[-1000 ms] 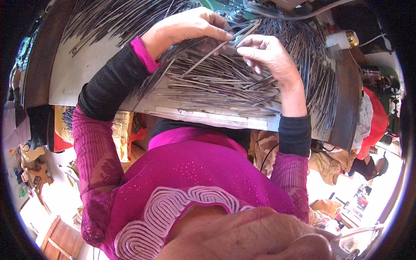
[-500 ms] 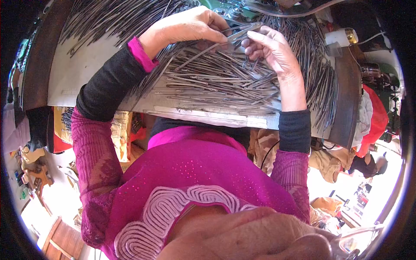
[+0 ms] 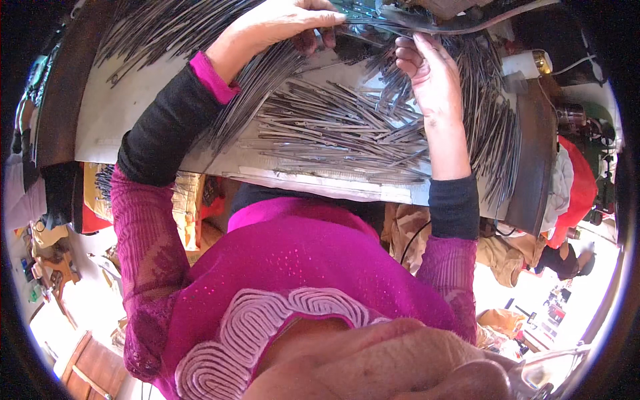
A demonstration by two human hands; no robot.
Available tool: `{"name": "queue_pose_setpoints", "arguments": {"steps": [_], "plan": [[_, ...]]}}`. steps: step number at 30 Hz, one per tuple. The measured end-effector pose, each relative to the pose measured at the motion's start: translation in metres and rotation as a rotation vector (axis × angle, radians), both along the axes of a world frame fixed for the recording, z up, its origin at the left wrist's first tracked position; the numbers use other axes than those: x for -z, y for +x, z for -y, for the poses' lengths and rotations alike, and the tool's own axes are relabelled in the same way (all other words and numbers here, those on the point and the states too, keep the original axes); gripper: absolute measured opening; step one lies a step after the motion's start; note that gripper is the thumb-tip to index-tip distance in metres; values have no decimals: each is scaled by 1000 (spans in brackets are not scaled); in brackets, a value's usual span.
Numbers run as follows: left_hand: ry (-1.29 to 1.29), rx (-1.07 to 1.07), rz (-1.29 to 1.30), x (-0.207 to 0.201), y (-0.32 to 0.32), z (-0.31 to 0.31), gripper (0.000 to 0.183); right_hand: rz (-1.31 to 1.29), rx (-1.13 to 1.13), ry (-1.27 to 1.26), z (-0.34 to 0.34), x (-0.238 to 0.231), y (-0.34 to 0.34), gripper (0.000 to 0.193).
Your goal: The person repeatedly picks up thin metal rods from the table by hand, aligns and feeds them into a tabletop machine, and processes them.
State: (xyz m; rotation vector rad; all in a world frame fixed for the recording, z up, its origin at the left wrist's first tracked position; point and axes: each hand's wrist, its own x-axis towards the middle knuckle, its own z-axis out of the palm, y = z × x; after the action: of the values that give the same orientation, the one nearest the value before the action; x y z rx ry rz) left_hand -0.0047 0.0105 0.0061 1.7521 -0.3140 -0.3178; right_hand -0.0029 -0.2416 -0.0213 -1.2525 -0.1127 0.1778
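My left hand (image 3: 290, 23), at the top of the head view, is closed with its thumb and fingers pinched on one end of a thin metal strip (image 3: 379, 25). The strip runs to the right, where the fingertips of my right hand (image 3: 432, 73) pinch its other end. Both hands are raised over the far side of the table. Below them lies a loose pile of thin grey metal strips (image 3: 333, 123), some with small holes near their ends. A longer bundle of dark strips (image 3: 247, 100) slants beneath my left wrist.
More strips (image 3: 180, 30) lie at the far left, and another heap (image 3: 490, 127) covers the right side. Dark raised edges (image 3: 533, 153) bound the white tabletop (image 3: 100, 127). A white cylinder with a gold end (image 3: 530, 63) stands at right. A pale cable (image 3: 493, 20) arches across the top.
Both hands have moved away from me, toward the top of the view, and slightly apart. The strip between them has gone from slanting across the pile to lying nearly level farther back.
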Motion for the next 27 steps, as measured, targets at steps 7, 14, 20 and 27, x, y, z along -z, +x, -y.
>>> {"name": "queue_pose_setpoints", "arguments": {"steps": [7,14,20,27], "plan": [[-125,-30,-55,5,2,5,26,71,43,34,-2,2,5,20],[-101,-33,-13,1,1,8,26,56,69,44,-1,2,4,20],[-121,-51,-69,-9,-11,7,28,52,58,29,-1,5,5,20],[-177,9,-32,-5,-8,5,30,-22,-16,93,8,9,14,20]]}}
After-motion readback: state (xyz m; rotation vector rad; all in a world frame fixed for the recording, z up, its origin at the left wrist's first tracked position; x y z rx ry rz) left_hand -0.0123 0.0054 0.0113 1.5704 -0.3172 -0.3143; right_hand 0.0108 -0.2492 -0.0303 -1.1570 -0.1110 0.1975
